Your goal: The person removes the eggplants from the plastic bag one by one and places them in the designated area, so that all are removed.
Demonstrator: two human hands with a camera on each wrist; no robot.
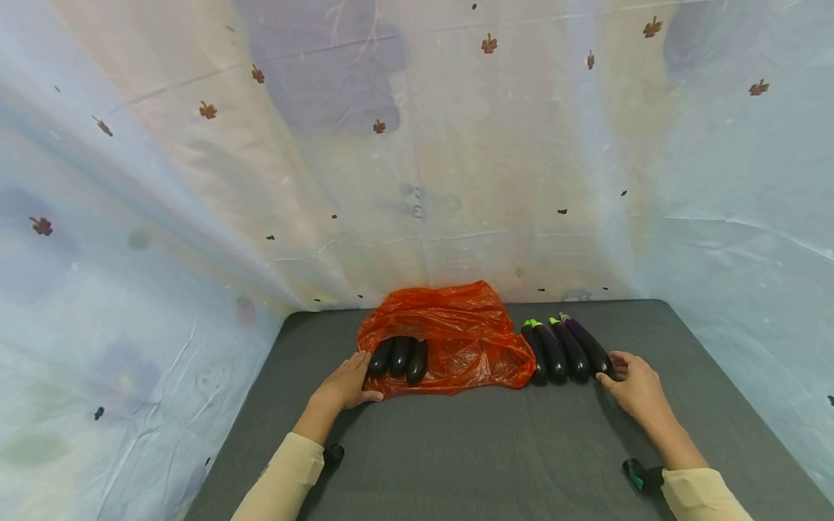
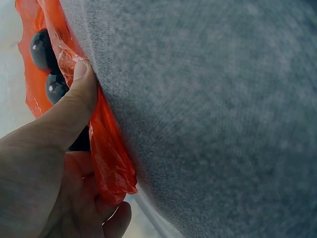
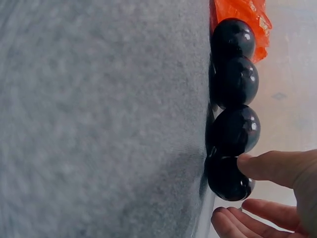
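An orange-red plastic bag [image 1: 469, 362] lies on the grey table, its mouth spread open. Three dark eggplants [image 1: 399, 356] lie side by side inside its left part. At the bag's left edge my left hand [image 1: 345, 382] pinches the thin plastic, thumb in front and fingers behind, close beside the eggplants. To the right of the bag, several more eggplants [image 1: 554, 353] lie in a row, the leftmost against the bag. My right hand [image 1: 637, 387] holds the near end of the rightmost eggplant [image 3: 230, 178], thumb on it and fingers curled along its outer side.
The grey cloth-covered table [image 1: 456, 456] extends toward me in front of the bag. Behind it and at both sides hangs a pale sheet [image 1: 443, 166] with leaf prints. Dark straps sit at both wrists, below cream sleeves [image 1: 280, 474].
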